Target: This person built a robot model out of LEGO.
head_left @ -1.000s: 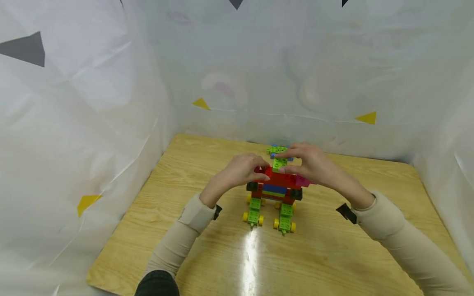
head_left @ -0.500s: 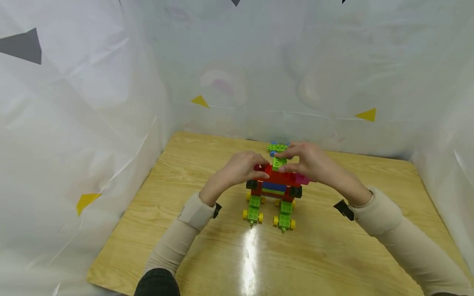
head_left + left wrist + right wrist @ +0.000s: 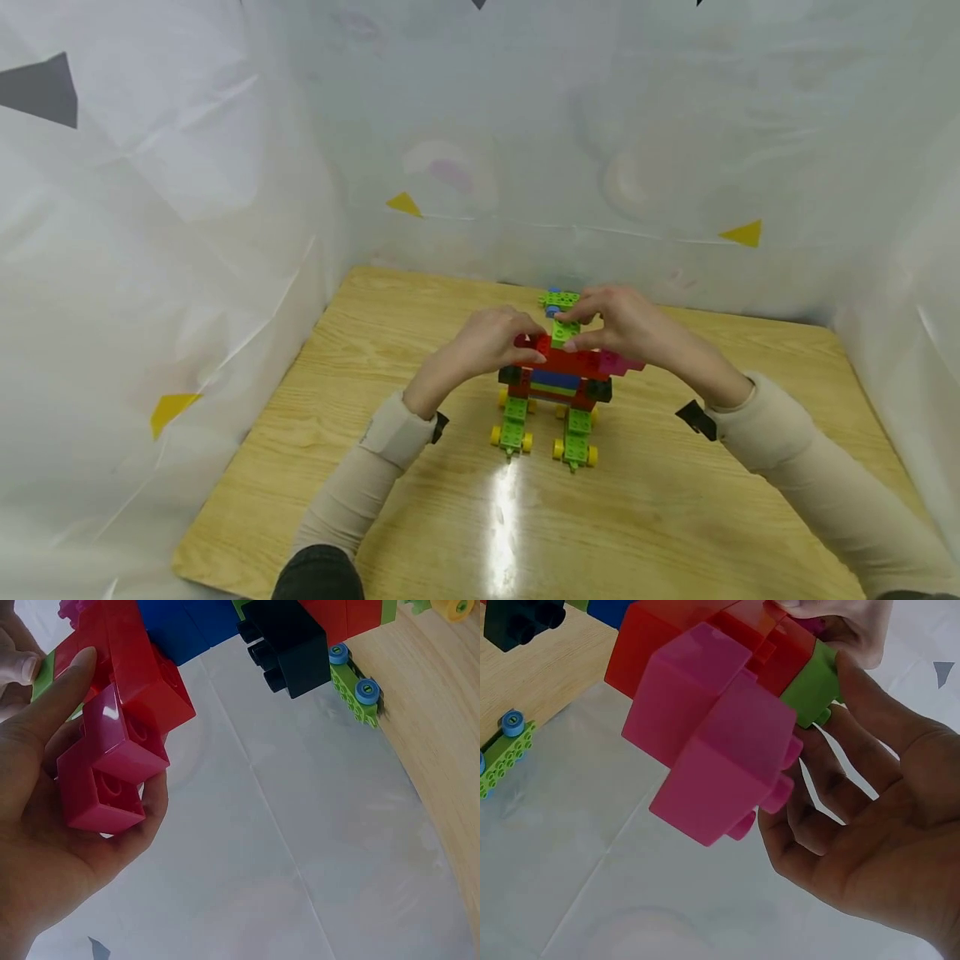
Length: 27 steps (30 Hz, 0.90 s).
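Note:
A toy brick model stands on the table, with a red upper part over a blue layer and black bricks at its sides. Its two legs end in green wheeled bases with yellow wheels. My left hand grips the model's left end, thumb on a red brick and fingers behind the stepped pink bricks. On top sits a light green brick, pinched between the thumb and index finger of my right hand. More pink bricks jut out beneath that hand.
Behind the model, near the table's back edge, lies a green wheeled base with blue wheels. The wooden table is bordered by white sheeting at the back and sides.
Both hands keep their places on the model. The whole head view shifts very slightly; nothing is let go or newly taken hold of.

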### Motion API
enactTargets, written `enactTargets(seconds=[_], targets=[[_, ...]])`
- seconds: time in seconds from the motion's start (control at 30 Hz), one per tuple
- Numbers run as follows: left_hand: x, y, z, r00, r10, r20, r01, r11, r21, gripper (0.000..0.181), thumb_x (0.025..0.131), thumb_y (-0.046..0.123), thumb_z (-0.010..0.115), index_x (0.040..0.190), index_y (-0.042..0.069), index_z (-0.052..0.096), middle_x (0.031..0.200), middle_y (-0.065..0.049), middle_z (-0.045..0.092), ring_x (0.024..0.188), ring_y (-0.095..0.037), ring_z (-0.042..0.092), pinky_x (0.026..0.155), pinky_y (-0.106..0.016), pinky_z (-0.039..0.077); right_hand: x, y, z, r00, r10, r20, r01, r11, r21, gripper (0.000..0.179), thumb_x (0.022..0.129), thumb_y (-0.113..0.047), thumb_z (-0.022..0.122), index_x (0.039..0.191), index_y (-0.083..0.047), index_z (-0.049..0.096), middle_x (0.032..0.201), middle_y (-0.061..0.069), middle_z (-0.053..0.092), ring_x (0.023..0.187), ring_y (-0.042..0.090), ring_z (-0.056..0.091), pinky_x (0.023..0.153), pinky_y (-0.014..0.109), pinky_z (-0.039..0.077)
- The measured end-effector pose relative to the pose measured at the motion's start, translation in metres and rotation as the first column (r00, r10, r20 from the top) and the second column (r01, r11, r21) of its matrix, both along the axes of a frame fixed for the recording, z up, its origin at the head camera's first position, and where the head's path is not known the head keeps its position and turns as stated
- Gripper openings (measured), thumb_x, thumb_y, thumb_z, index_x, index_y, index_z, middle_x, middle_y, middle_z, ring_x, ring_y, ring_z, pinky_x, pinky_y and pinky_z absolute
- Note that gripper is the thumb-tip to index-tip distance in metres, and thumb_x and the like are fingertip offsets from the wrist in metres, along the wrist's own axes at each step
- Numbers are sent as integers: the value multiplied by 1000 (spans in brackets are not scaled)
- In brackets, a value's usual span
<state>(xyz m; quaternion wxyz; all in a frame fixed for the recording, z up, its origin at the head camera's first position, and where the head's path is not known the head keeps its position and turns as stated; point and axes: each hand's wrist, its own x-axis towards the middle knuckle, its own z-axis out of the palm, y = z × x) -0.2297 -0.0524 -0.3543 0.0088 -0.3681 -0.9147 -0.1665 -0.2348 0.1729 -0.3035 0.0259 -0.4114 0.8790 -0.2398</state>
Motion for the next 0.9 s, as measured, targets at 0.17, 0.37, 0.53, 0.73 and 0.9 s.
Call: enactTargets(seconds=[0.17,0.37,0.53,0.73,0.9], targets=[[1,2,1,1000,-4,18,4,1000,18,36,88,36,70,115,13,70,106,0,69,89,-14,63,70,-27,50,1,1,-1,1000,2,6,-2,1000,-23,33,78,-15,80,107,-3,74,87,2,66,67,12,51,59,29,44],[0,0,5,1000,1,27,-2,1000,17,36,88,36,70,115,13,71,106,0,69,88,-15,63,69,-27,50,-2,0,0,1000,12,14,-12,999,-33,33,79,-16,80,108,-2,73,95,5,69,79,19,62,66,35,51],[-1,-1,4,1000,-2,7,2,1000,4,37,88,37,70,116,13,71,106,-1,69,90,-16,63,70,-27,50,-6,-1,1,999,19,49,-18,1000,-3,34,79,-17,80,109,-3,71,100,7,69,89,27,65,75,44,53],[2,-1,1,1000,-22,-10,22,1000,0,37,88,36,70,116,12,70,104,-2,69,89,-16,63,69,-27,50,-11,6,4,994,52,98,-59,996,66,37,87,-25,73,119,-8,67,111,4,66,98,24,62,81,44,52],[2,-2,-1,1000,-8,-5,8,1000,-15,39,88,37,69,118,12,70,108,-2,69,94,-17,63,75,-29,51,-39,20,-5,996,37,76,-37,999,-10,31,96,-23,61,122,-6,65,111,6,64,97,22,60,84,45,51]])
